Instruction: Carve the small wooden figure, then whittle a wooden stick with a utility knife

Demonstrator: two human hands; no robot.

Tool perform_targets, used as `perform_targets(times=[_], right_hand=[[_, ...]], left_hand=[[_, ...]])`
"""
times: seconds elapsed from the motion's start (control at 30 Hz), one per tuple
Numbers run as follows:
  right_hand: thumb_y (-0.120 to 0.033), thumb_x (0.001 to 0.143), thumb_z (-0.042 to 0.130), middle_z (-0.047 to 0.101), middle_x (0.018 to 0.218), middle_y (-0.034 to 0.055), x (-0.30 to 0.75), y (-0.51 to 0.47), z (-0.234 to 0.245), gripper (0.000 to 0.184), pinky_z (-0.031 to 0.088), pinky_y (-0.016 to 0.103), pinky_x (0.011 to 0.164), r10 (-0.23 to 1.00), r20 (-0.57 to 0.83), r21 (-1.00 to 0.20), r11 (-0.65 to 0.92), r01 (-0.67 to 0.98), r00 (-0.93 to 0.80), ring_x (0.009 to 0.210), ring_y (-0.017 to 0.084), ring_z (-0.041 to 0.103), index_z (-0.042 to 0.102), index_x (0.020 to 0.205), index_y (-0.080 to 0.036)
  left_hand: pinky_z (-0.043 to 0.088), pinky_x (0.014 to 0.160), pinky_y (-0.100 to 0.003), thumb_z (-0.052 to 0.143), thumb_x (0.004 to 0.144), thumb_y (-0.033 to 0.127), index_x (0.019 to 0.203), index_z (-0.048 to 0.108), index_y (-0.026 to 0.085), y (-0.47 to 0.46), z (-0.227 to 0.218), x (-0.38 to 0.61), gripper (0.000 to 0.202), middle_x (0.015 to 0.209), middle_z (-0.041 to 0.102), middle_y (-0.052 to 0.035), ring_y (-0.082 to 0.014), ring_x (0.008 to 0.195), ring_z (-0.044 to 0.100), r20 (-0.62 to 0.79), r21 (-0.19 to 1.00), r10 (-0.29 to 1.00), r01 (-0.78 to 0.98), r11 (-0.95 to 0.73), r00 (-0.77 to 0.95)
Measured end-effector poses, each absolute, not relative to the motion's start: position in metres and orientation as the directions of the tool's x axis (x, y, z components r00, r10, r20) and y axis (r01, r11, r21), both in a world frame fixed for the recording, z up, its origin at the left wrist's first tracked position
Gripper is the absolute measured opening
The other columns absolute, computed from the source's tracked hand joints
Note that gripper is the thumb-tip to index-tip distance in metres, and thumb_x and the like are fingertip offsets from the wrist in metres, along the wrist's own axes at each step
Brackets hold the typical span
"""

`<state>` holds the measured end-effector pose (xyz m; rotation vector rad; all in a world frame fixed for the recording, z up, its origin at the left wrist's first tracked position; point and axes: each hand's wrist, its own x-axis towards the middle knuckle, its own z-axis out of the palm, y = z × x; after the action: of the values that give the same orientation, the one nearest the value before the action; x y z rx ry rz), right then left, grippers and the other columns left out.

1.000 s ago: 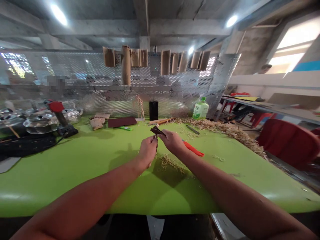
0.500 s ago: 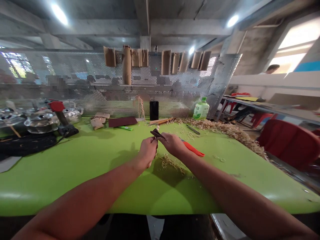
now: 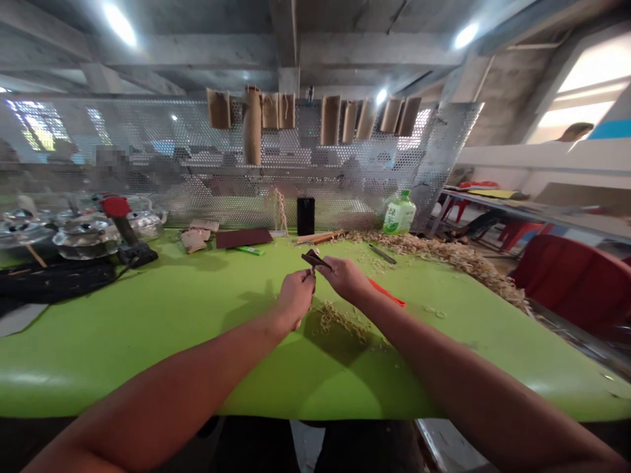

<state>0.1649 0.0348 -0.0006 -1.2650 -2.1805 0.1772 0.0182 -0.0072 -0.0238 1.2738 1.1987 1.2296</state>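
My left hand (image 3: 297, 299) grips a thin pale wooden stick (image 3: 312, 279) upright, with most of its lower part hidden by my fingers. My right hand (image 3: 345, 278) pinches a folded piece of dark brown sandpaper (image 3: 315, 260) against the stick's upper end. The two hands nearly touch above the green table (image 3: 148, 348). Beneath my right wrist lies a knife with an orange-red handle (image 3: 387, 293), partly hidden by the forearm. Curled wood shavings (image 3: 340, 320) are scattered on the tabletop below my hands.
A long ridge of wood shavings (image 3: 434, 251) runs along the far right table edge. A sandpaper sheet (image 3: 243, 238), black phone (image 3: 305, 217), green bottle (image 3: 399, 213), and metal pots (image 3: 86, 238) stand farther back before a perforated metal screen (image 3: 148, 138). A red chair (image 3: 566, 282) stands right.
My hands stay almost in the same grip, with the sandpaper still pinched on the stick. The whole view has shifted slightly, and a person's head at the far right has moved rightward.
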Motion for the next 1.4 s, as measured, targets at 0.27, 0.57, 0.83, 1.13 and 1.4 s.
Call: perform_targets(times=[0.27,0.57,0.83,1.13,1.4], right_hand=[[-0.032,0.093,0.044,0.058,0.068,0.0022,0.166,0.045,0.003,0.024,0.023,0.025,0.055,0.855,0.418,-0.386,0.474,0.791,-0.308,0.059,0.014,0.044,0.061,0.081,-0.018],[-0.037,0.091,0.047,0.053,0.063,-0.0004,0.165,0.039,-0.002,0.027,0.026,0.024,0.054,0.839,0.405,-0.493,0.534,0.686,-0.362,0.059,0.013,0.044,0.058,0.075,-0.019],[-0.034,0.087,0.051,0.045,0.057,-0.0036,0.161,0.051,-0.001,0.021,0.035,0.022,0.046,0.923,0.266,-0.780,0.375,0.501,-0.277,0.048,0.011,0.043,0.051,0.072,-0.020],[-0.034,0.088,0.051,0.052,0.062,-0.0013,0.162,0.041,-0.005,0.022,0.028,0.023,0.053,0.866,0.381,-0.568,0.495,0.658,-0.322,0.057,0.012,0.044,0.058,0.073,-0.019],[-0.034,0.088,0.049,0.055,0.064,-0.0005,0.162,0.055,-0.003,0.023,0.027,0.023,0.054,0.880,0.407,-0.573,0.456,0.681,-0.246,0.059,0.013,0.045,0.060,0.075,-0.018]], left_hand=[[0.016,0.040,-0.023,0.055,0.087,0.034,0.070,0.055,0.019,-0.013,-0.024,0.019,0.023,0.052,0.038,0.0055,-0.0070,0.037,0.029,0.032,0.993,0.999,0.113,-0.036,0.033],[0.015,0.041,-0.024,0.050,0.089,0.031,0.064,0.047,0.020,-0.009,-0.012,0.014,0.028,0.048,0.034,0.0064,-0.0072,0.037,0.027,0.098,0.978,0.995,0.185,-0.097,0.004],[0.015,0.042,-0.025,0.048,0.088,0.027,0.063,0.045,0.020,-0.012,-0.012,0.016,0.027,0.048,0.033,0.0065,-0.0077,0.038,0.027,0.106,0.960,0.994,0.260,-0.102,-0.001],[0.013,0.041,-0.025,0.052,0.089,0.035,0.066,0.050,0.020,-0.005,-0.024,0.014,0.027,0.049,0.034,0.0065,-0.0074,0.037,0.026,0.045,0.984,0.998,0.173,-0.050,0.031],[0.014,0.041,-0.024,0.055,0.087,0.031,0.065,0.050,0.020,-0.011,-0.018,0.015,0.025,0.049,0.037,0.0056,-0.0070,0.037,0.028,0.054,0.981,0.998,0.184,-0.059,0.034]])
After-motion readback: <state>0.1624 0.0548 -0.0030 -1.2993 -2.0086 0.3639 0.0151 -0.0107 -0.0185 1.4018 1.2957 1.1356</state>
